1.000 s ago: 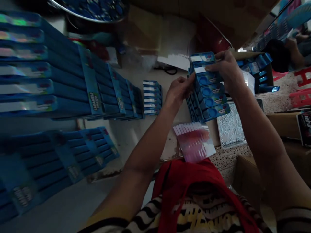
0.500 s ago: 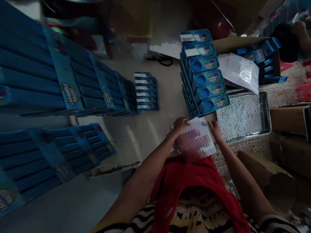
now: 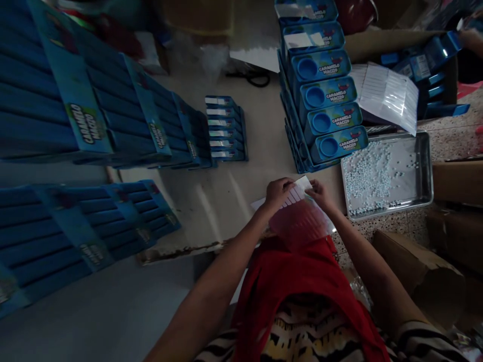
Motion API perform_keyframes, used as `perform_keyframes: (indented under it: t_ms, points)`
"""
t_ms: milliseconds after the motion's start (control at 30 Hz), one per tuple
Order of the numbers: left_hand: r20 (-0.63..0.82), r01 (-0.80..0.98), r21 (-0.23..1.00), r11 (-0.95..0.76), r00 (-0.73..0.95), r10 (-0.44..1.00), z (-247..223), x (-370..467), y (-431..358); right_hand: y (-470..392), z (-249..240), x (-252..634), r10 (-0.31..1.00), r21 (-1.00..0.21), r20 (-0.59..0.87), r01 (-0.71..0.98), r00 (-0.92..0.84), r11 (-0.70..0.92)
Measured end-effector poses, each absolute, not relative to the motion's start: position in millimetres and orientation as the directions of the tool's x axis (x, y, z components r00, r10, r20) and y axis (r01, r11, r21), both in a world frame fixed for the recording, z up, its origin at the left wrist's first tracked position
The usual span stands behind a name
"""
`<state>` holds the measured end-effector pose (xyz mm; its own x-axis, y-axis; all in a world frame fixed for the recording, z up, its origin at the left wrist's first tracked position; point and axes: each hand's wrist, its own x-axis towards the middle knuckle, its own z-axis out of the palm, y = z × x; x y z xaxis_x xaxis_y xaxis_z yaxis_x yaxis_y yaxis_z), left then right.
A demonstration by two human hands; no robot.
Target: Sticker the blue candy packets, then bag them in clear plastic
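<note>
A glossy sheet with a row of white strips (image 3: 302, 221) lies across my lap at the table's edge. My left hand (image 3: 279, 192) is closed on its upper left part. At the sheet's top corner, my right hand (image 3: 319, 194) pinches a small white piece (image 3: 303, 184), whose far end lies close to my left fingers. Just beyond my hands stands a stack of blue "Caramelo Macizo" boxes (image 3: 334, 120) with round recesses. To the right of my right hand is a metal tray (image 3: 405, 188) with many small pale pellets.
Large rows of blue boxes (image 3: 86, 125) fill the left side. A smaller blue stack (image 3: 224, 128) stands mid-table, near black scissors (image 3: 257, 78). At the upper right, white sheets (image 3: 390, 95) lean by a carton of blue boxes. Another person's arm shows at the far right.
My right hand has moved left and inward from the sheet's right side to its top corner, now pinching a white piece. The view has shifted slightly.
</note>
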<state>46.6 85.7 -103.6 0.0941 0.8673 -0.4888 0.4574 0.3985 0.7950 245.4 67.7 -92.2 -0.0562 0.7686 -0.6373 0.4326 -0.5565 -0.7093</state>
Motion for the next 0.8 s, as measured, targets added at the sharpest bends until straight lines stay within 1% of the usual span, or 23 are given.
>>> perform_keyframes:
  t_ms: [33,67,100,133,167,200,267,367,467,567,633,800]
  points:
    - [-0.493,0.474,0.785,0.399,0.086,0.866,-103.0,46.2,83.3,63.6,-85.6,243.0,0.806,-0.692,-0.591,0.540,-0.042,-0.479]
    - [-0.493,0.492,0.777,0.393,0.088,0.865,-102.6,44.7,81.1,60.1,-78.3,240.4,0.852,-0.649,-0.521,0.671,-0.048,-0.359]
    - [-0.492,0.508,0.772,0.382,0.095,0.866,-102.4,42.7,79.2,57.4,-71.1,237.4,0.895,-0.573,-0.437,0.794,-0.086,-0.204]
    - [-0.489,0.522,0.768,0.372,0.103,0.866,-102.1,40.6,77.9,56.0,-64.6,234.0,0.921,-0.475,-0.357,0.879,-0.155,-0.036]
    - [-0.484,0.532,0.767,0.360,0.110,0.868,-101.7,38.7,77.0,55.8,-59.4,230.2,0.924,-0.381,-0.299,0.918,-0.237,0.112]
    - [-0.477,0.540,0.767,0.346,0.119,0.871,-101.1,37.4,76.7,56.9,-56.0,226.2,0.911,-0.319,-0.268,0.922,-0.312,0.222]
    - [-0.461,0.555,0.769,0.319,0.134,0.877,-99.3,36.6,77.1,61.8,-55.5,218.7,0.873,-0.258,-0.256,0.899,-0.416,0.353]
    - [-0.464,0.567,0.759,0.320,0.125,0.877,-96.9,37.3,78.6,68.4,-66.5,213.5,0.832,-0.237,-0.277,0.874,-0.480,0.425]
    - [-0.487,0.562,0.748,0.354,0.101,0.867,-96.7,35.5,81.2,64.5,-79.3,218.4,0.808,-0.259,-0.261,0.844,-0.529,0.469]
    - [-0.471,0.575,0.747,0.334,0.103,0.876,-96.5,29.7,86.1,51.2,-83.0,228.1,0.789,-0.292,-0.228,0.813,-0.570,0.504]
    - [-0.447,0.601,0.746,0.287,0.132,0.885,-94.2,25.3,90.1,43.3,-79.5,232.3,0.804,-0.302,-0.199,0.815,-0.560,0.494]
    - [-0.398,0.661,0.729,0.178,0.198,0.896,-79.1,22.3,95.6,50.6,-65.1,225.5,0.881,-0.290,-0.097,0.860,-0.463,0.420]
